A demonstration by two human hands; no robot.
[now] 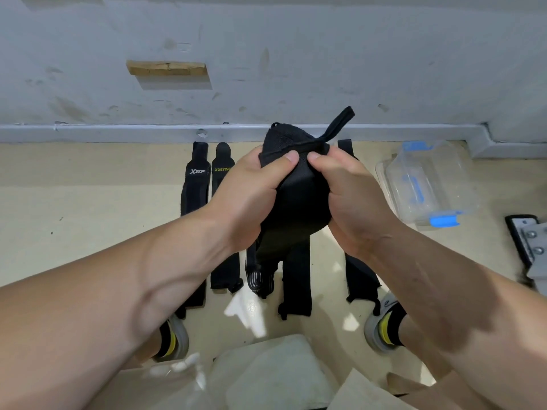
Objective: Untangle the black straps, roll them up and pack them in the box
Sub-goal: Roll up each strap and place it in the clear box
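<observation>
1. The left hand (251,190) and the right hand (352,199) meet at the centre of the view, raised above the floor (88,208), both clamped on one rolled strap (299,199).
2. The left hand grips the roll from its 9 o'clock side and the right hand from its 3 o'clock side. Both thumbs press on the upper front, their tips just beside each other.
3. A thin loop (340,122) sticks up from the roll toward 1 o'clock.
4. Black cloth runs down from the roll toward 6 o'clock. Whether it hangs free or lies on the floor cannot be told.
5. Other straps lie flat on the floor in a row, each stretched from 12 to 6 o'clock.
   - At 9 o'clock of the hands lie the XTEP strap (194,184) and, just beside it, the XUEYING strap (220,170).
   - A plain strap (297,279) lies at 6 o'clock, and an outer strap (359,276) at 5 o'clock.
6. The clear box (429,184), with blue latches, stands on the floor at 3 o'clock, near the wall (296,54) and apart from the hands.
7. One shoe (174,338) shows at 7 o'clock and the other shoe (381,324) at 5 o'clock.
8. A metal bracket (529,244) sits at the frame's edge, at 4 o'clock of the box.
</observation>
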